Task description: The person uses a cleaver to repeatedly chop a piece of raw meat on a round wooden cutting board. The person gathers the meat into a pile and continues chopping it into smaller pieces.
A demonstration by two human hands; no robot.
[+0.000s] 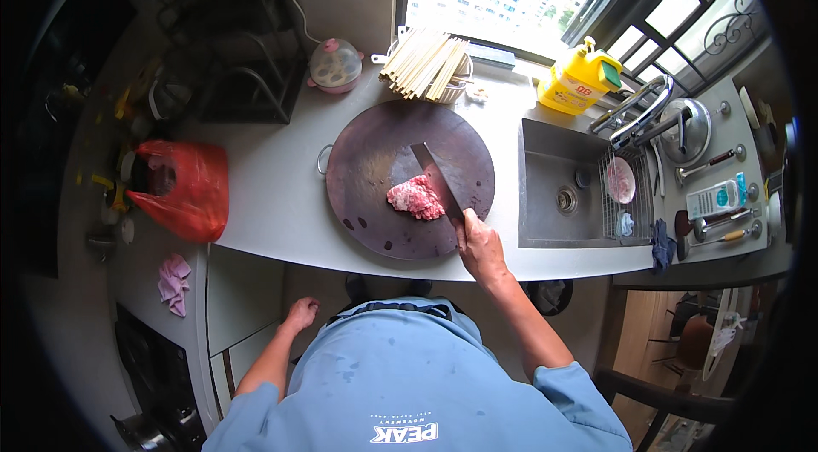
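My right hand (479,244) grips the handle of a cleaver (438,180), whose broad blade stands against the right side of a heap of minced raw meat (415,197). Both are on a large round dark chopping board (358,151) with a metal ring handle at its left. A few dark wet spots mark the board's lower left. My left hand (302,313) hangs beside my body, below the counter's front edge and away from the board. Its fingers look loosely curled, and nothing shows in them, though the palm is hidden.
Behind the board, a basket holds wooden chopsticks (425,62), beside an egg cooker (335,65). A red plastic bag (192,190) lies left. To the right are a yellow detergent jug (575,81), a sink (543,196) with a wire rack, and a pot lid (684,129).
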